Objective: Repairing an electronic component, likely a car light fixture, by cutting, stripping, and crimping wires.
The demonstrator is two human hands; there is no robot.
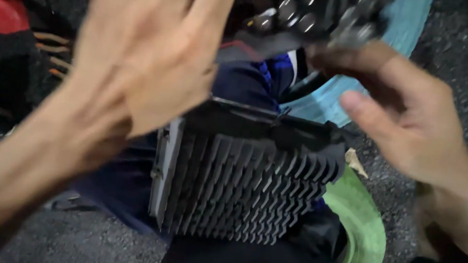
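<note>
Up close, left hand (147,49) spreads open, empty; right hand (410,128) pinches a dark studded part (322,8) above the finned heatsink (244,183), steadying it.

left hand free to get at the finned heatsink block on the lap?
Probably yes. The left hand is open, holds nothing, and hovers just up-left of the finned block; nothing lies between them. The right hand is off to the right, at a blurred dark part.

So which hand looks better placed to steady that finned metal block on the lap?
Probably the left hand: it's open and empty, above the finned metal block. The right hand seems busy gripping a dark part.
</note>
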